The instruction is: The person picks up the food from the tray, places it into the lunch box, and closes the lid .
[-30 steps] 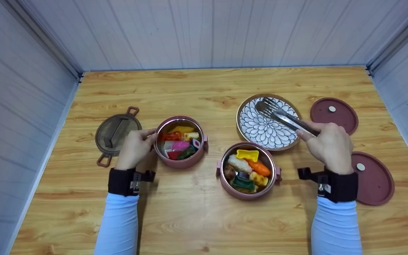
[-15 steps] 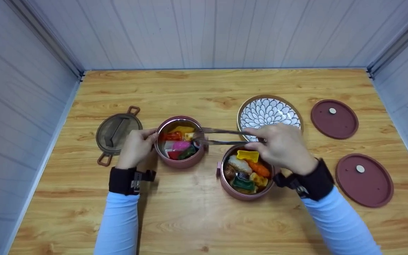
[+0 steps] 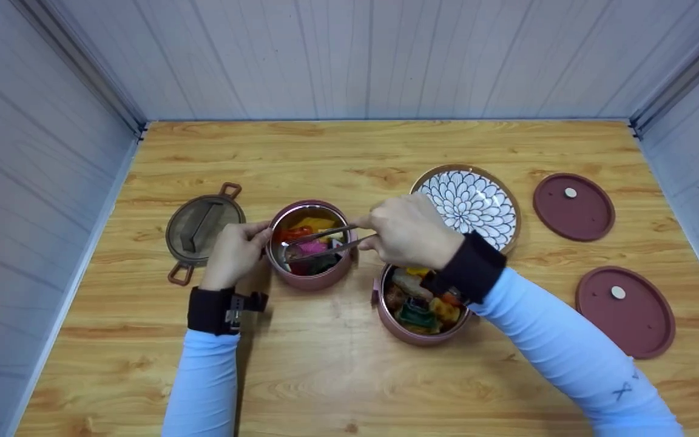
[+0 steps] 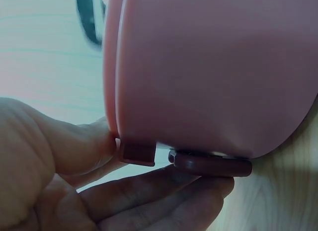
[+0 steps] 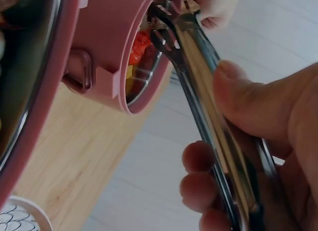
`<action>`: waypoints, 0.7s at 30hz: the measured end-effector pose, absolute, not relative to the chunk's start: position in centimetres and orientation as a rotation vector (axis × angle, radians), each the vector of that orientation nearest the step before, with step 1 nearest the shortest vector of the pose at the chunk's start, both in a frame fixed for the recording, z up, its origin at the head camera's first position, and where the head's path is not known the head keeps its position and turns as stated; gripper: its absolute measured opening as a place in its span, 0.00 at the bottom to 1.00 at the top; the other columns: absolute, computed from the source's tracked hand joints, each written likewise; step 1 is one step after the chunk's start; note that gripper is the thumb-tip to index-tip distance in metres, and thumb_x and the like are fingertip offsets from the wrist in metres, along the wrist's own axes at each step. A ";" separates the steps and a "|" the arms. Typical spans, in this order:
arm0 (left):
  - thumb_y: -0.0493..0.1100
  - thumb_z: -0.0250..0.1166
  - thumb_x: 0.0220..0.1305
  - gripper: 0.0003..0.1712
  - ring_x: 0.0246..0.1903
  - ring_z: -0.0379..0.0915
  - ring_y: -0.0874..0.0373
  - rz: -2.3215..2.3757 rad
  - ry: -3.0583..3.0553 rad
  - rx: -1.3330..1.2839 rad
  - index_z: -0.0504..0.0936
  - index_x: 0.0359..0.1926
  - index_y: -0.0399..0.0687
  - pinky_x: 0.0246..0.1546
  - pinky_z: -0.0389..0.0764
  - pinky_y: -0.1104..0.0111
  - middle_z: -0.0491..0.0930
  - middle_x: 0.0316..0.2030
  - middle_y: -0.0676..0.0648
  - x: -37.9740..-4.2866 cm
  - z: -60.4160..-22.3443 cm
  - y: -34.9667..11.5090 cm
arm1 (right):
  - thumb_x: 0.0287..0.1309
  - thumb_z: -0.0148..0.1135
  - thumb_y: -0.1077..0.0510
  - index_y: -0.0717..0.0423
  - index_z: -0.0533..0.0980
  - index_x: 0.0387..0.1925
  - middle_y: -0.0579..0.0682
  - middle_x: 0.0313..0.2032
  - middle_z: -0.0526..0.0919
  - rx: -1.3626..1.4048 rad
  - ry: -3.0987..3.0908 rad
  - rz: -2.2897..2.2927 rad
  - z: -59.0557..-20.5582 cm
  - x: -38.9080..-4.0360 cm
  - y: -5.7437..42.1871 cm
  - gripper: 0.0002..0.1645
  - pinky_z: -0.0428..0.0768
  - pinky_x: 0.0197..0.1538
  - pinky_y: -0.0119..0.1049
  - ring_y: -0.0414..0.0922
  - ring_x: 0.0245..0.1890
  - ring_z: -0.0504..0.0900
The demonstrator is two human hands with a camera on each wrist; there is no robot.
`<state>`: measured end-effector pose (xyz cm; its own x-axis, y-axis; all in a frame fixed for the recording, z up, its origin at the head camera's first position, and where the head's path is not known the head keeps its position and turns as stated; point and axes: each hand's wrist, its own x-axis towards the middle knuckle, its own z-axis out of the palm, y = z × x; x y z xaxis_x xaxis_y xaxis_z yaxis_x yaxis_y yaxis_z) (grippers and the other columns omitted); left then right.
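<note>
My left hand (image 3: 231, 252) pinches the side of the left pink pot (image 3: 310, 283), its thumb at the rim and its fingers under the small side handle (image 4: 213, 165). Toy food fills this pot, including a pink piece (image 3: 312, 247), a yellow piece (image 3: 317, 223) and a red-orange piece (image 5: 139, 47). My right hand (image 3: 407, 230) grips metal tongs (image 5: 203, 87) between thumb and curled fingers. The tongs' slotted tips reach inside the left pot over the food, spread apart. Whether they touch any piece, I cannot tell.
Below my right wrist stands a second pink pot (image 3: 413, 338) with more toy food, partly covered by the wristband. A flower-patterned plate (image 3: 471, 200) lies behind it. Two maroon lids (image 3: 574, 209) rest at the right, and a dark lid with loop handles (image 3: 204, 226) at the left.
My right hand has carried the tongs from above the plate leftward, across the second pot, into the left pot. The tongs' arms have spread. My left hand has kept its place.
</note>
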<state>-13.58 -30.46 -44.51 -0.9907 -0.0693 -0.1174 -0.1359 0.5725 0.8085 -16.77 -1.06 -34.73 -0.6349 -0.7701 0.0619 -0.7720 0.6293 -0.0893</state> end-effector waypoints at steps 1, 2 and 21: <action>0.40 0.57 0.74 0.18 0.46 0.80 0.53 1.407 2.727 -0.171 0.80 0.58 0.35 0.42 0.79 0.67 0.83 0.50 0.40 -13.6 -44.5 -30.5 | 0.58 0.69 0.42 0.40 0.82 0.54 0.41 0.14 0.65 1.346 -2.818 0.165 -34.8 -16.9 -1.4 0.22 0.57 0.16 0.33 0.38 0.13 0.58; 0.40 0.57 0.74 0.18 0.46 0.80 0.52 1.404 2.733 -0.165 0.80 0.58 0.35 0.42 0.79 0.66 0.82 0.50 0.39 -13.6 -44.5 -30.5 | 0.58 0.69 0.42 0.40 0.82 0.54 0.41 0.15 0.66 1.353 -2.819 0.156 -34.9 -17.0 -1.7 0.22 0.57 0.16 0.33 0.38 0.13 0.58; 0.39 0.57 0.74 0.17 0.46 0.80 0.51 1.398 2.757 -0.152 0.81 0.57 0.34 0.43 0.79 0.65 0.82 0.50 0.38 -13.7 -44.7 -30.6 | 0.59 0.68 0.40 0.44 0.77 0.62 0.44 0.18 0.75 1.066 -2.843 0.361 -32.3 -16.8 2.6 0.32 0.66 0.20 0.38 0.43 0.17 0.69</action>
